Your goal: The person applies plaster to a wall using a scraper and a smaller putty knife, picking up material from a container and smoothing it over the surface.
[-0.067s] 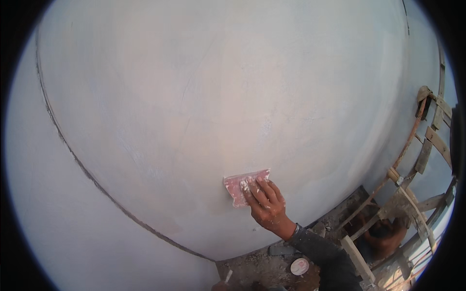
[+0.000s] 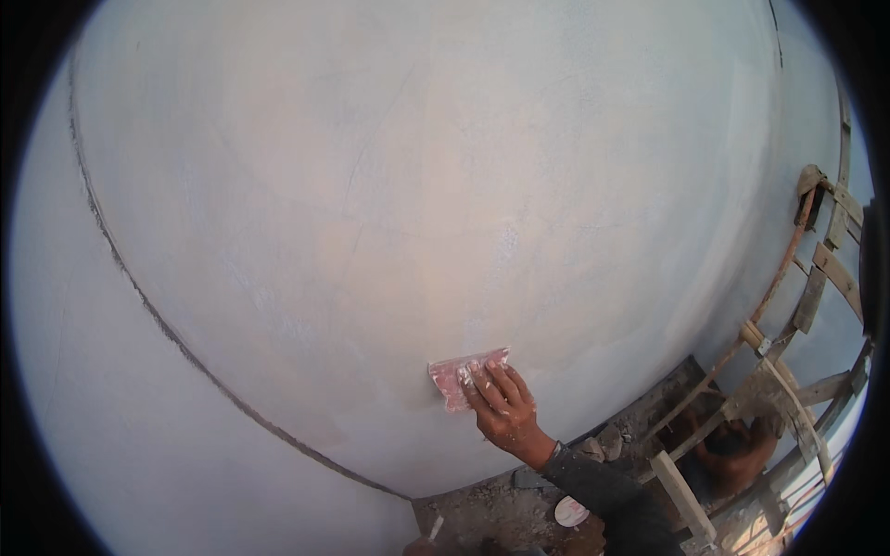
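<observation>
Right hand [image 2: 508,414]: fingers [image 2: 503,383] laid side by side, slightly bent, pressed over the face of a pink putty spreader [image 2: 448,380] and gripping it. Thumb hidden; its hold cannot be told. White smears on fingers and spreader.

Spreader: under the fingertips, projecting to their left and above them. Upper edge fairly straight, lower-left edge uneven. Lies against the pale plastered wall [image 2: 399,232], which spreads above and to both sides of the fingers. Faint scratches and whitish patches on the wall above the fingertips.

Dark grey sleeve [image 2: 593,482]: below right of the fingers, running to the lower edge.

Dark groove [image 2: 167,326]: well left of the fingers, curving down to below them.

Below the fingers: rough ground [image 2: 491,510]; a round whitish lid or tub [image 2: 571,511] near the sleeve. Stones [image 2: 609,442] lie below right.

Far right of the fingers: wooden scaffold [image 2: 769,385], another person [image 2: 742,463] partly hidden behind its slats.

Left hand: cannot be made out.
</observation>
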Tool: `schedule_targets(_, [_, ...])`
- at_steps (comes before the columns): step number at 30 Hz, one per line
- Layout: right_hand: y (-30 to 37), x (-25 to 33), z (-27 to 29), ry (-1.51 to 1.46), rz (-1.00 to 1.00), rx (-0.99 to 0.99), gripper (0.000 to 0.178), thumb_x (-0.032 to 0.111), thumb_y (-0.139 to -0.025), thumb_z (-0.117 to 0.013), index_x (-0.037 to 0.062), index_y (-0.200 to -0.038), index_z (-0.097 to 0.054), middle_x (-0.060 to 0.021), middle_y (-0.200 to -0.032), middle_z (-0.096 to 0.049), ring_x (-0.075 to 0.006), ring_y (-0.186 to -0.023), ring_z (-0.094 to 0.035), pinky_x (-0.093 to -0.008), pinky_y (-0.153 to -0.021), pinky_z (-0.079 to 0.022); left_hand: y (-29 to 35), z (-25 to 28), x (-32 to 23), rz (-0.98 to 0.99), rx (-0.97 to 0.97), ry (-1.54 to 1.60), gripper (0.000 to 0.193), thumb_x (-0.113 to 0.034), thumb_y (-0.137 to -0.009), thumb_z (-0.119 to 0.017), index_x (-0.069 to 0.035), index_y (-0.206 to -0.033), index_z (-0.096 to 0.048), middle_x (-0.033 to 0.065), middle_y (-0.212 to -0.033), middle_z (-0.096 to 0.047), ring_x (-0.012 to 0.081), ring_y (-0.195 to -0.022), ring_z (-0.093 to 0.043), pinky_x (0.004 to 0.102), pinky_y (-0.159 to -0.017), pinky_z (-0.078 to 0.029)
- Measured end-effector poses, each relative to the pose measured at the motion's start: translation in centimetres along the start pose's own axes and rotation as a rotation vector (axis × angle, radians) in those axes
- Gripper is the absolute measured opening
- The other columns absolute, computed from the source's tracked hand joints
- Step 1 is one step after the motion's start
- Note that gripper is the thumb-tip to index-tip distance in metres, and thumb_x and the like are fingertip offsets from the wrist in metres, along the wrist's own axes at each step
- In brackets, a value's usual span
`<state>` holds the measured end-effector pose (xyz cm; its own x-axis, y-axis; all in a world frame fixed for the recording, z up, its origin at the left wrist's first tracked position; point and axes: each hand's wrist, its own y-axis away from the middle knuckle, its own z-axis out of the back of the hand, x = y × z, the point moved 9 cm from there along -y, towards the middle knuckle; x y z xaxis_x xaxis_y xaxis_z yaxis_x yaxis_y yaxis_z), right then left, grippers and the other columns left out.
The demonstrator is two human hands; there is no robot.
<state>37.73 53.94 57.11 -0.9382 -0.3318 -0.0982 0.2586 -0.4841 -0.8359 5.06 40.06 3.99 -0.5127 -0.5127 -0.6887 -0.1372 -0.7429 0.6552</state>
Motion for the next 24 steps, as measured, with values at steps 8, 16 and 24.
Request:
schedule_targets(8, [0.8, 0.5, 4.6, -0.231, -0.035, -0.009, 0.049, -0.003, -0.079, -0.071, 0.0060, -0.127, -0.076, -0.0107, -0.137, -0.069, -0.0319, -0.124, -0.065, -0.0488, -0.107, -0.054, -1.2, -0.5, 1.5, -0.083, 0.213, 0.576, 0.040, -0.037, -0.096, -0.074, -0.006, -0.122, -0.073, 0.0026, -0.092, -0.073, 0.0159, -0.075, -0.062, 0.0368, -0.065, -0.054])
schedule_targets(16, [-35.0, -7.9, 30.5, 0.288, 0.253, -0.875, 0.033, -0.001, -0.095, -0.066, 0.0092, -0.125, -0.074, -0.0063, -0.116, -0.076, -0.0258, -0.104, -0.070, -0.0406, -0.092, -0.058, -1.5, -1.4, -1.9, -0.142, 0.071, -0.083, 0.034, -0.035, -0.098, -0.071, -0.008, -0.119, -0.073, 0.0005, -0.084, -0.068, 0.0150, -0.069, -0.057, 0.0356, -0.060, -0.050])
schedule_targets(24, [-19.3, -1.9, 11.3, 0.108, 0.176, -0.303, 0.049, -0.002, -0.088, -0.068, 0.0076, -0.136, -0.072, -0.0122, -0.146, -0.064, -0.0311, -0.135, -0.060, -0.0480, -0.115, -0.050, 0.1, 0.4, -0.2, -0.059, 0.052, -0.055, 0.034, -0.035, -0.098, -0.070, -0.009, -0.120, -0.072, 0.0005, -0.084, -0.067, 0.0147, -0.068, -0.056, 0.0354, -0.059, -0.049])
